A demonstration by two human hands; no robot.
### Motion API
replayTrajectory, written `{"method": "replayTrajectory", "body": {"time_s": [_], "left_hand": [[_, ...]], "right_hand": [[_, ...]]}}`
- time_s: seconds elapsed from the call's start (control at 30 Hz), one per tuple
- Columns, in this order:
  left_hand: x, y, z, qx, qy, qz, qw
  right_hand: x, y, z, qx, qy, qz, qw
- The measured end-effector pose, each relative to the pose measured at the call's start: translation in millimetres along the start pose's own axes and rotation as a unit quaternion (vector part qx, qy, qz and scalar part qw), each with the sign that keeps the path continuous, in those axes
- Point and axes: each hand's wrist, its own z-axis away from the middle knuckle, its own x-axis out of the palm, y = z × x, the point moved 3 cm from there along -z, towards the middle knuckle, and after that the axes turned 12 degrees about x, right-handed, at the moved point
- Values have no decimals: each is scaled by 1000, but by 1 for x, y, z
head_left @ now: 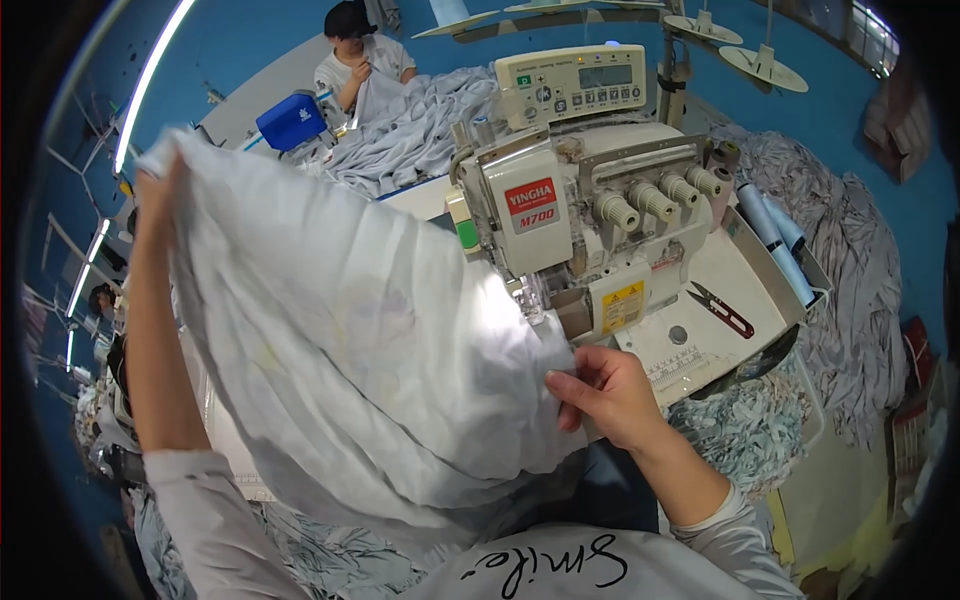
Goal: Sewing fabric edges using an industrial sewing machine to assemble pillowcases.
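Observation:
A large pale grey-white cloth [330,300] with a faint print spreads from the sewing machine across my lap. My left hand [162,195] is raised high at the far left, gripping the cloth's upper corner; it is slightly blurred. Beside the presser foot [532,297], my right hand [610,395] pinches the cloth's right edge between thumb and fingers. Part of that edge lies under the foot of the white overlock sewing machine [525,225], where a lamp lights it brightly. Folds of cloth hide much of the table's left side.
Red-handled thread snips [722,310] lie on the machine table [690,350] at right. Several tension dials [655,200] face me. Blue rolls [775,240] stand near a heap of grey fabric [840,260]. Fabric scraps [740,420] fill a bin below. Across, a person [362,65] handles cloth.

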Motion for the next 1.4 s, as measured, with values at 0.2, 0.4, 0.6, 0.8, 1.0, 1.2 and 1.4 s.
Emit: {"method": "replayTrajectory", "body": {"time_s": [0.2,0.4,0.6,0.8,1.0,1.2,1.4], "left_hand": [[25,184,347,13,-584,72,809],[8,136,364,-176,-212,100,956],[26,140,265,-68,47,292,953],[32,126,197,-43,85,355,930],[37,116,139,-4,75,350,934],[44,135,146,29,-81,238,968],[35,125,390,-3,-385,77,920]], "right_hand": [[-12,7,-10,29,46,0,999],[-10,3,-6,-4,13,-22,1000],[-14,5,-8,-12,20,-28,999],[-10,5,-6,-6,15,-14,1000],[-10,6,-6,-12,14,-12,1000],[-11,6,-8,-22,14,-18,1000],[-2,4,-6,-6,19,-14,1000]]}}
